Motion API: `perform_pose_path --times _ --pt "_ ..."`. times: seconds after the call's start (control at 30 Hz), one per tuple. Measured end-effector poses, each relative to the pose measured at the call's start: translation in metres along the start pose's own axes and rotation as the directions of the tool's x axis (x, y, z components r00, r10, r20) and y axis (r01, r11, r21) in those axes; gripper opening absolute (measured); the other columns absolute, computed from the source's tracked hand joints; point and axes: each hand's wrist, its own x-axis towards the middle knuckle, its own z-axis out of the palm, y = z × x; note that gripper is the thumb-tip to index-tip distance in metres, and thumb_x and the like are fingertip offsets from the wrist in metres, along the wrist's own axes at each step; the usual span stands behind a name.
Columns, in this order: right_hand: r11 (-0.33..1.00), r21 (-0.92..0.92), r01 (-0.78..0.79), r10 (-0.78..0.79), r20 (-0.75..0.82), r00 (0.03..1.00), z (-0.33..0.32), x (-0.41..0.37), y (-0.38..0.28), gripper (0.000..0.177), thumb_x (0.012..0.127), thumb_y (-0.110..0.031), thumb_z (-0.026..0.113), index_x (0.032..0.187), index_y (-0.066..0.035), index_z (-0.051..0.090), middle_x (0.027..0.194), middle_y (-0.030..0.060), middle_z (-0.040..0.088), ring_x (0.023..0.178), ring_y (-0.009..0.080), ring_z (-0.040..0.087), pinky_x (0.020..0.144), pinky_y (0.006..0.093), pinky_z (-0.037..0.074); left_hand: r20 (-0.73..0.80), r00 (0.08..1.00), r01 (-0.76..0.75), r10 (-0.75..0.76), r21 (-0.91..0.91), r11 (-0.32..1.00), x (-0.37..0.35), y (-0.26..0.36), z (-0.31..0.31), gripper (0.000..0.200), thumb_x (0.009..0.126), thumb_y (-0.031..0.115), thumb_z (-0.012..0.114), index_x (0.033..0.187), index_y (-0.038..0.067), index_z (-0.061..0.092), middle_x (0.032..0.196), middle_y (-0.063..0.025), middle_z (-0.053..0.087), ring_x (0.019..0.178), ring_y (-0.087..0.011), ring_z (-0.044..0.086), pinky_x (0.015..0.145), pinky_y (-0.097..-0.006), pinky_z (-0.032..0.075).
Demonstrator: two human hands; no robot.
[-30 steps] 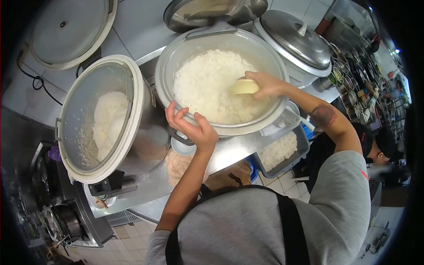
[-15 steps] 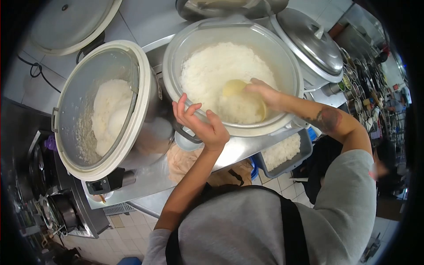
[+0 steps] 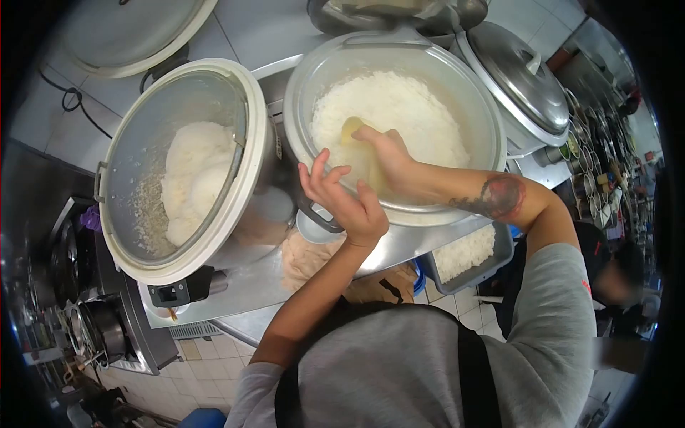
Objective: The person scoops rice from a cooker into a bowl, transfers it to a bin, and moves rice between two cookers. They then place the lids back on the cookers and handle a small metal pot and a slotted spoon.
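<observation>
My right hand (image 3: 389, 158) is closed on a pale yellow rounded scoop (image 3: 351, 129), which dips into the white rice (image 3: 417, 114) in the large metal pot (image 3: 491, 146). My fingers and the rice hide much of the scoop, and its lower part is blurred. At the near left rim of this pot, my left hand (image 3: 349, 203) is raised palm up, fingers spread and holding nothing. Just below it are the pot's dark handle (image 3: 319, 216) and a small grey bowl (image 3: 308, 230). Steam hazes the inside of the pot.
To the left, a rice cooker (image 3: 246, 93) leans tilted with rice inside. A lidded pot (image 3: 517, 75) stands at the back right. A grey tub (image 3: 503, 246) of rice sits low at the right, near a person in dark clothes (image 3: 596, 250). Crumpled brownish plastic (image 3: 303, 260) lies on the steel counter.
My right hand has moved left across the rice with the scoop, which now stands steeper. My left hand keeps its spread pose by the rim. The whole view has shifted slightly.
</observation>
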Motion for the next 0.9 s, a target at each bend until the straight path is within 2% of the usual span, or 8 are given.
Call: perform_pose_path --times 0.03,0.1,0.23,0.33,0.4,0.6,0.7,0.9 --pt "1.000 -0.002 0.007 -0.007 0.010 1.000 0.002 0.005 0.000 0.046 0.079 -0.029 0.062 0.101 0.011 0.054 0.094 0.0157 0.058 0.081 0.0215 0.059 0.063 0.0341 0.048 -0.007 1.000 0.014 -0.014 -0.001 1.000 0.000 0.001 0.001 0.027 0.074 0.008 0.047 0.099 -0.002 0.044 0.127 -0.0261 0.041 0.124 -0.0451 0.027 0.107 -0.0603 0.011" --pt "0.999 0.014 0.031 -0.032 0.052 0.998 0.009 0.014 -0.001 0.069 0.074 -0.034 0.068 0.117 0.012 0.041 0.107 0.0202 0.054 0.089 0.0267 0.060 0.071 0.0379 0.051 -0.027 0.999 0.023 -0.023 0.002 1.000 0.000 0.002 0.001 0.026 0.075 0.007 0.046 0.099 -0.002 0.044 0.129 -0.0260 0.041 0.125 -0.0438 0.027 0.108 -0.0587 0.011" --pt "0.988 0.109 0.110 -0.122 0.105 0.987 0.021 0.026 -0.002 0.058 0.076 -0.033 0.066 0.110 0.012 0.051 0.098 0.0186 0.059 0.083 0.0259 0.061 0.070 0.0373 0.051 -0.002 0.999 0.035 -0.035 0.007 0.999 0.002 0.004 0.000 0.027 0.075 0.006 0.046 0.100 -0.003 0.044 0.129 -0.0262 0.041 0.127 -0.0455 0.025 0.108 -0.0585 0.010" --pt "0.982 0.186 0.037 -0.053 0.082 0.995 0.021 0.055 0.006 0.050 0.077 -0.030 0.064 0.106 0.009 0.056 0.093 0.0180 0.061 0.078 0.0265 0.062 0.069 0.0380 0.052 -0.008 0.999 0.041 -0.040 0.019 0.999 0.001 0.003 0.002 0.027 0.075 0.006 0.045 0.101 -0.004 0.044 0.128 -0.0264 0.041 0.127 -0.0469 0.023 0.108 -0.0585 0.010" --pt "0.910 0.411 -0.062 -0.058 0.273 0.960 0.016 0.074 0.011 0.049 0.079 -0.030 0.060 0.112 0.005 0.055 0.101 0.0178 0.061 0.085 0.0282 0.062 0.074 0.0410 0.052 -0.003 0.999 0.039 -0.039 0.024 0.999 0.001 0.001 0.003 0.028 0.075 0.006 0.045 0.101 -0.005 0.045 0.128 -0.0265 0.039 0.127 -0.0482 0.023 0.107 -0.0589 0.010" --pt "0.949 0.311 -0.045 -0.073 0.359 0.930 -0.007 0.027 -0.022 0.053 0.083 -0.038 0.050 0.125 -0.006 0.051 0.123 0.0159 0.055 0.113 0.0308 0.054 0.093 0.0467 0.044 -0.057 0.997 0.053 -0.054 -0.022 0.998 0.002 0.002 0.002 0.030 0.074 0.005 0.048 0.102 -0.004 0.044 0.128 -0.0259 0.038 0.126 -0.0490 0.025 0.106 -0.0588 0.014" --pt "0.923 0.376 -0.084 -0.072 0.383 0.921 -0.026 0.018 -0.032 0.056 0.083 -0.040 0.049 0.128 -0.006 0.048 0.128 0.0166 0.052 0.118 0.0319 0.051 0.095 0.0505 0.042 -0.084 0.994 0.059 -0.064 -0.061 0.996 0.000 0.004 0.003 0.031 0.073 0.004 0.050 0.103 -0.003 0.043 0.130 -0.0263 0.037 0.127 -0.0488 0.025 0.106 -0.0587 0.015" --pt "0.873 0.478 0.095 -0.249 0.270 0.930 -0.042 -0.012 -0.063 0.063 0.081 -0.045 0.050 0.131 -0.007 0.046 0.131 0.0157 0.050 0.121 0.0340 0.049 0.093 0.0531 0.039 -0.089 0.993 0.062 -0.072 -0.113 0.992 -0.002 0.001 0.002 0.036 0.074 0.008 0.055 0.105 -0.006 0.042 0.133 -0.0282 0.033 0.128 -0.0522 0.022 0.104 -0.0608 0.017"
